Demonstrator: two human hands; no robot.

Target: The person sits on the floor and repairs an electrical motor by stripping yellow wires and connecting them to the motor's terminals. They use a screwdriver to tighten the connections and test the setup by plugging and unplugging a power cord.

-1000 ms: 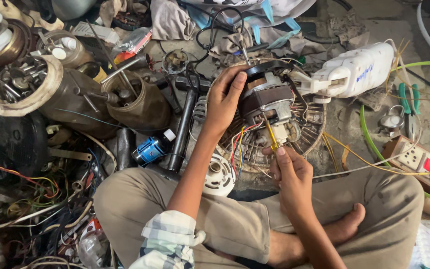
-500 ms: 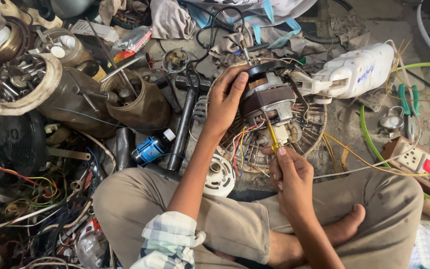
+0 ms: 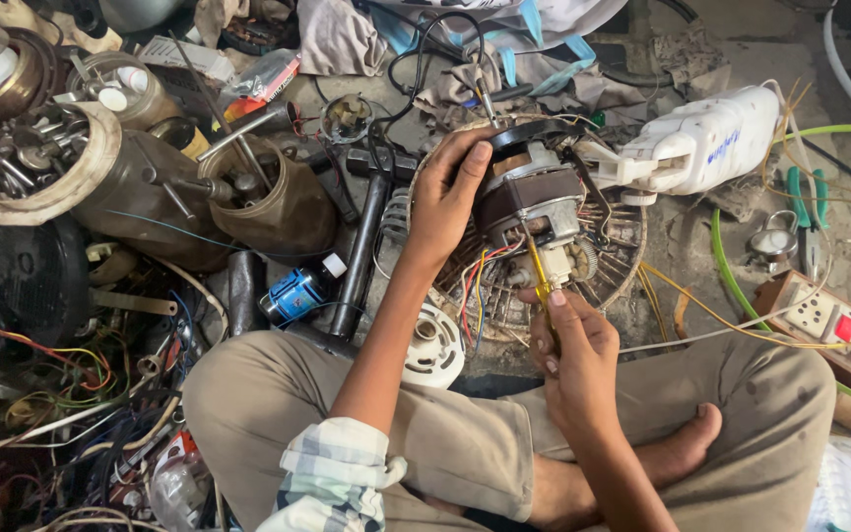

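Observation:
A small electric fan motor (image 3: 534, 202) with a dark body and metal end stands on a round wire fan guard (image 3: 613, 266) on the floor. My left hand (image 3: 445, 197) grips the motor's left side and steadies it. My right hand (image 3: 578, 360) holds a yellow-handled screwdriver (image 3: 540, 271) upright, its shaft pointing up into the motor. Red, blue and yellow wires (image 3: 480, 286) hang from the motor's underside. I sit cross-legged, knees and a bare foot (image 3: 682, 448) below the hands.
A white plastic fan housing (image 3: 701, 148) lies right of the motor. A power strip (image 3: 829, 325) and green-handled pliers (image 3: 805, 212) are at the right. Left: a black hammer (image 3: 361, 251), a blue cylinder (image 3: 297, 294), brown containers of metal parts (image 3: 268, 202), tangled wires (image 3: 71, 384).
Both hands stay on the motor and screwdriver. The view has shifted only slightly; nothing else has visibly moved.

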